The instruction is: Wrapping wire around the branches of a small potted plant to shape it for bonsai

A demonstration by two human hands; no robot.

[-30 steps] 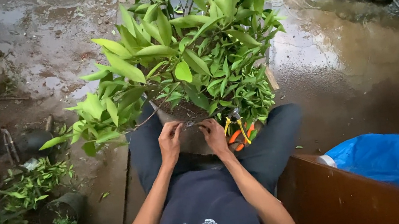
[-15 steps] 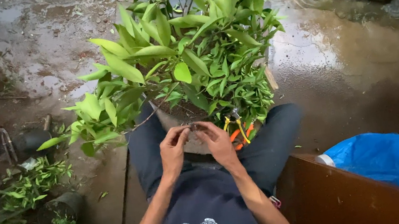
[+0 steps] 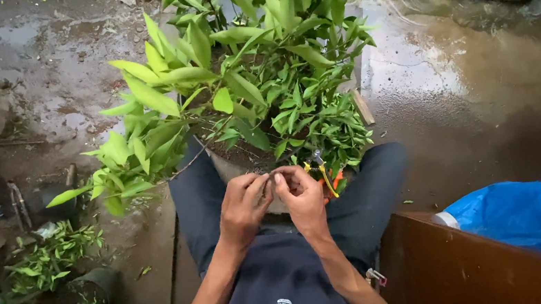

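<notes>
Wet muddy ground all round — I have my left hand (image 3: 242,208) and right hand (image 3: 304,196) pinching thin wire (image 3: 272,175) beneath the potted plant (image 3: 254,77); bending it needs care.

Far of the left hand (image 3: 244,208) and right hand (image 3: 302,196), the leafy potted plant (image 3: 241,86) crowds the middle, its branches spreading left and right over both knees. A brown wooden panel (image 3: 466,265) and blue tarp (image 3: 537,221) block the near right. Wet ground (image 3: 485,89) lies open far right; small potted seedlings (image 3: 40,252) clutter the near left.
</notes>
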